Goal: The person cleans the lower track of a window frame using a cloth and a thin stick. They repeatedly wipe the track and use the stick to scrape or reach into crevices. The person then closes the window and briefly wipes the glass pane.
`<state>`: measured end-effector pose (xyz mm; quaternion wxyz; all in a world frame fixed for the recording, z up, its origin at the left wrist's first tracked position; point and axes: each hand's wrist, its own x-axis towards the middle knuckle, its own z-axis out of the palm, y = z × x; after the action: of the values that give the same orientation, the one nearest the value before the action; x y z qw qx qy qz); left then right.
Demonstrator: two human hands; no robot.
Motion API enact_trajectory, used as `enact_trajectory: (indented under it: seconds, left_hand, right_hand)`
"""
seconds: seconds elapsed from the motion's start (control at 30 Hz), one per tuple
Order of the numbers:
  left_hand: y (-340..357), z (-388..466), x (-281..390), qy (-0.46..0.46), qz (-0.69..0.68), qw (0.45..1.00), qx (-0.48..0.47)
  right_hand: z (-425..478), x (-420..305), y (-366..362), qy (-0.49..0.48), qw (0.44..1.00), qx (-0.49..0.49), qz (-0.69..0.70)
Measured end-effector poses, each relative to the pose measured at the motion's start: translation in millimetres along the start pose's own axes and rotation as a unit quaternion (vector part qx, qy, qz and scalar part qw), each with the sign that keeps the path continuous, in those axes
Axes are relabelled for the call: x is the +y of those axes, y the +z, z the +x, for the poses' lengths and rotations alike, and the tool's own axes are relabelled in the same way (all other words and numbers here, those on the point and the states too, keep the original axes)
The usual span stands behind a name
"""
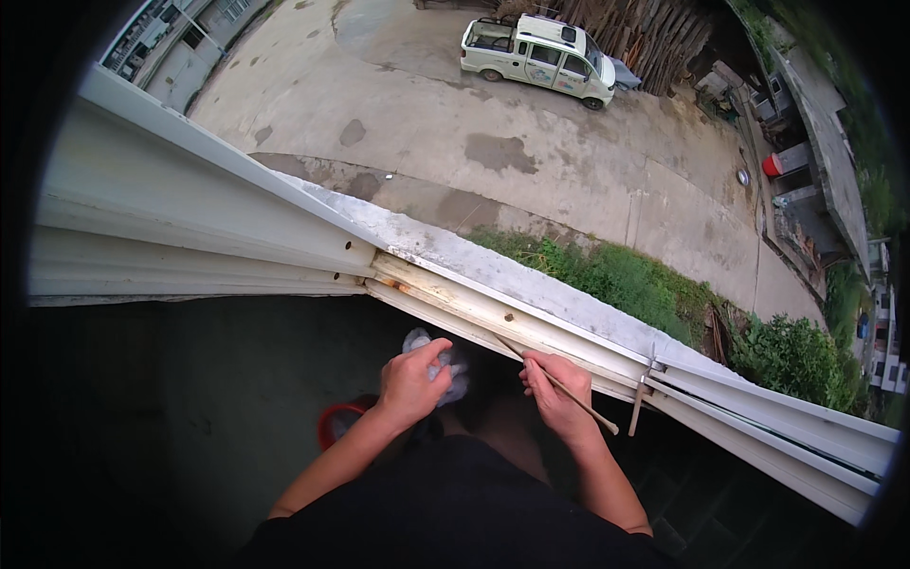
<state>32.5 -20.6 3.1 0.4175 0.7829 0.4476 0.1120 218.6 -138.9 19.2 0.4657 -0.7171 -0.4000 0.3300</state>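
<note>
My left hand (414,380) is closed around a crumpled whitish cloth (455,383), just inside a white metal window frame (569,343). Between the fingers and thumb of my right hand (558,391) is a thin wooden stick (579,404); its narrow tip reaches the inner edge of the sill track. Brown rust stains and a small hole mark the track. To the right of that hand, a knife (638,405) with a brownish handle rests across the frame, its blade towards the outside.
A red bucket (328,425) stands below my left forearm. Outside the frame runs a concrete ledge (455,245), with green shrubs (633,284) beyond it. A white pickup van (540,60) is parked in the yard far below, near stacked timber (640,35).
</note>
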Motion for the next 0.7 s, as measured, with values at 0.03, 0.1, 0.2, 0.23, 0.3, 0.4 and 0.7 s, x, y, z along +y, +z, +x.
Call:
enact_trajectory:
  seconds: [0.03,0.1,0.2,0.23,0.3,0.4,0.7]
  left_hand:
    - [1,2,1,0.005,0.008,1.000,-0.003]
    - [4,7,2,0.015,0.023,1.000,-0.008]
    - [7,11,1,0.013,0.024,1.000,-0.005]
    - [6,12,2,0.007,0.027,1.000,-0.009]
    - [5,13,4,-0.005,0.033,0.999,-0.014]
    - [6,16,4,-0.003,0.020,1.000,-0.008]
    - [14,24,11,-0.028,0.026,0.998,-0.050]
  right_hand:
    - [0,2,1,0.018,0.999,0.007,0.027]
    - [0,6,4,0.052,0.995,0.020,0.080]
    - [8,11,13,-0.150,0.988,0.004,-0.025]
    - [13,6,17,-0.200,0.979,0.001,-0.043]
    - [19,7,22,-0.241,0.967,-0.027,-0.076]
    - [20,7,21,-0.244,0.961,-0.066,-0.113]
    - [17,7,-13,0.005,0.999,-0.041,0.026]
